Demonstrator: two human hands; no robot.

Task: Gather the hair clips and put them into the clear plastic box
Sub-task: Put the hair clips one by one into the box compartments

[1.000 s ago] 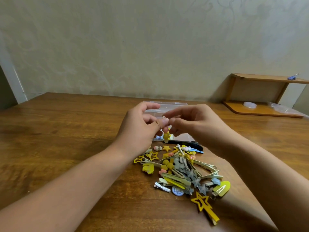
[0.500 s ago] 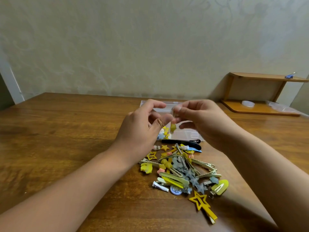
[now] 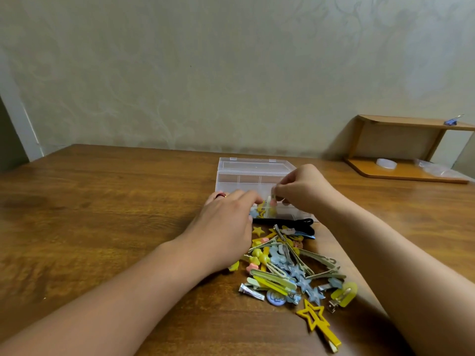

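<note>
A clear plastic box (image 3: 246,179) with its lid open stands on the wooden table, past a pile of several hair clips (image 3: 288,265), mostly yellow, blue and metal. My right hand (image 3: 305,191) is over the box's front part and pinches a small yellow clip (image 3: 273,201) that hangs into a compartment. My left hand (image 3: 226,222) lies low at the box's front left corner, fingers stretched forward. A few clips show inside the box near my fingers. A black clip (image 3: 295,223) lies along the box's front edge.
A big yellow star clip (image 3: 314,321) lies nearest me. A small wooden shelf (image 3: 401,173) stands at the back right, with a white roll (image 3: 386,163) and a plastic bag on its base. The wall runs right behind the table.
Both hands have dropped from mid-air down to the box. The right hand carried the small yellow clip forward into it, and the left hand let go and lowered beside the box.
</note>
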